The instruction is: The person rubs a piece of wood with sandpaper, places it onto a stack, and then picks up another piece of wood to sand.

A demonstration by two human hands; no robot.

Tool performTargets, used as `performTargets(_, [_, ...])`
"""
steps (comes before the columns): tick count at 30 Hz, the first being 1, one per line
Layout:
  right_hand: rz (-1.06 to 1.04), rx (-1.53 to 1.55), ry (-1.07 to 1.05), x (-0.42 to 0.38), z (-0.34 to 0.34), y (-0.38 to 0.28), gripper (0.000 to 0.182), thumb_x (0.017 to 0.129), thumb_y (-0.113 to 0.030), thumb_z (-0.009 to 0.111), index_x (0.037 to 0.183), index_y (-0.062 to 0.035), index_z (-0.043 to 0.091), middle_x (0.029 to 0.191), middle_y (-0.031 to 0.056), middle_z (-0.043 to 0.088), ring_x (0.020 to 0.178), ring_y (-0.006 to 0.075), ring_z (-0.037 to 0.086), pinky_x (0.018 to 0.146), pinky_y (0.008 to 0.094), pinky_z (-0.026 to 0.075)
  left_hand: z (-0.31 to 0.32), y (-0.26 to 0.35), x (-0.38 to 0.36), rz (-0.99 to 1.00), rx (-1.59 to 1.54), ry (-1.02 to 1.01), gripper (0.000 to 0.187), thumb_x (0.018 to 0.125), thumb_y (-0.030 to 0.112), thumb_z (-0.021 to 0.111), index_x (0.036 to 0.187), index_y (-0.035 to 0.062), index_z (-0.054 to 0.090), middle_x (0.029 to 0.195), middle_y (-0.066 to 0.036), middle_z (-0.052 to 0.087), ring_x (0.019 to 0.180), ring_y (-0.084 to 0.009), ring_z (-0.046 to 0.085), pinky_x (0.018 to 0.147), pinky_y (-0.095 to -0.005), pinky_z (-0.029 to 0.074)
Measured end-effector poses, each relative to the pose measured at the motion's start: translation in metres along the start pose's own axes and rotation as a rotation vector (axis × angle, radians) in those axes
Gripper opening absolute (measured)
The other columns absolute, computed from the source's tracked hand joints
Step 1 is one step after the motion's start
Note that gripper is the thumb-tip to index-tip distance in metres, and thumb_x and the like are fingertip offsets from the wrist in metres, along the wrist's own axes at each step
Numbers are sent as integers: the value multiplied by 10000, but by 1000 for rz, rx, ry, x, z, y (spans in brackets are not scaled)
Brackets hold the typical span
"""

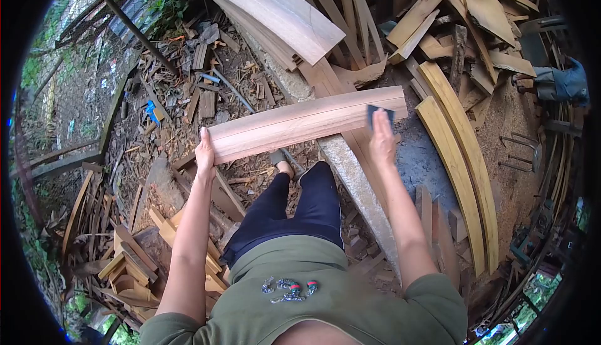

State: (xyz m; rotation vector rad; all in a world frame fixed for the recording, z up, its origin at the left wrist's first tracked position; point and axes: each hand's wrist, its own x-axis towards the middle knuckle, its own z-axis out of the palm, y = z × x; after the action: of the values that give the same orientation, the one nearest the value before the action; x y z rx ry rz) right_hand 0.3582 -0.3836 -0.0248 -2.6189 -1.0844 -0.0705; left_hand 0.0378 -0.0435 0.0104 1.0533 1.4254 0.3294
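A pale, reddish wooden plank point(294, 123) lies slantwise before me, its right part over a concrete ledge and brown boards. My left hand point(205, 152) is closed on the plank's left end, thumb on the upper face and the other fingers mostly hidden below. Near the right end, my right hand point(382, 137) presses a small dark sheet of sandpaper point(373, 113) flat against the wood. Its fingers are together and stretched over the sheet, slightly blurred.
Long curved planks point(282, 13) lean beyond the ledge point(357, 182). Two yellowish curved beams point(451, 176) rest at the right, near a heap of offcuts point(482, 19). Wood scraps point(134, 263) cover the ground at the left. Someone in blue clothing point(560, 85) is at the far right.
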Motion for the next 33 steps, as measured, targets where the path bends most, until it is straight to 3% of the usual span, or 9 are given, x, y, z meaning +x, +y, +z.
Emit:
performTargets(5, [411,-31,103,36,9,40,395,897,12,409,1280,30,505,1339,238,477,1258,345,464,1067,384,372,-1,4,2,1,17,-1,721,889,614,497,1180,-41,580,1126,-106,623,1004,-163,584,915,-298,427])
performTargets(8, [51,-12,95,18,19,6,423,887,38,398,1303,48,477,1360,231,461,1269,342,456,1087,414,346,1,0,2,9,32,27,726,886,623,494,1176,-37,583,1119,-106,625,994,-167,585,911,-303,428])
performTargets(11, [-61,88,24,14,2,-14,432,882,35,409,1309,40,474,1361,217,466,1267,340,457,1077,407,358,-2,-5,3,10,55,26,725,884,630,490,1176,-27,585,1126,-106,620,997,-171,580,914,-310,425])
performTargets(17, [344,-35,98,72,18,52,392,902,4,387,1277,26,500,1334,230,484,1263,334,454,1059,394,369,-1,-5,-6,-27,39,21,728,884,635,483,1195,-18,571,1147,-108,611,1029,-173,565,940,-320,407])
performTargets(23, [-157,-31,10,63,12,13,506,818,65,426,1320,13,463,1366,198,469,1286,308,441,1094,365,342,-1,-10,-10,-46,11,26,721,900,622,462,1196,-29,561,1158,-112,612,1045,-181,575,935,-318,420])
performTargets(25, [159,-17,-69,80,-1,32,389,905,-23,418,1285,23,484,1329,215,495,1257,339,457,1050,384,379,-6,-17,-2,-38,-3,-9,698,905,613,463,1171,-22,579,1141,-112,619,1022,-182,583,925,-318,425])
performTargets(26, [141,-20,118,78,25,65,357,928,-52,413,1267,17,498,1327,232,488,1224,358,484,1020,396,408,-5,-16,-2,-38,-29,-14,676,909,603,467,1153,-15,593,1123,-110,626,999,-183,591,917,-320,429])
performTargets(29, [289,-76,98,82,33,53,404,903,-8,389,1295,14,486,1334,232,485,1249,354,463,1057,404,371,1,-6,-9,-58,-57,51,722,868,640,509,1148,-17,609,1132,-114,614,1031,-185,561,949,-335,400])
performTargets(33, [-230,77,-24,44,15,-42,549,796,127,375,1323,9,470,1368,212,460,1288,339,432,1114,390,319,-3,-7,-11,-180,-191,-23,839,852,703,446,1310,1,481,1315,-133,514,1220,-230,463,1086,-387,254])
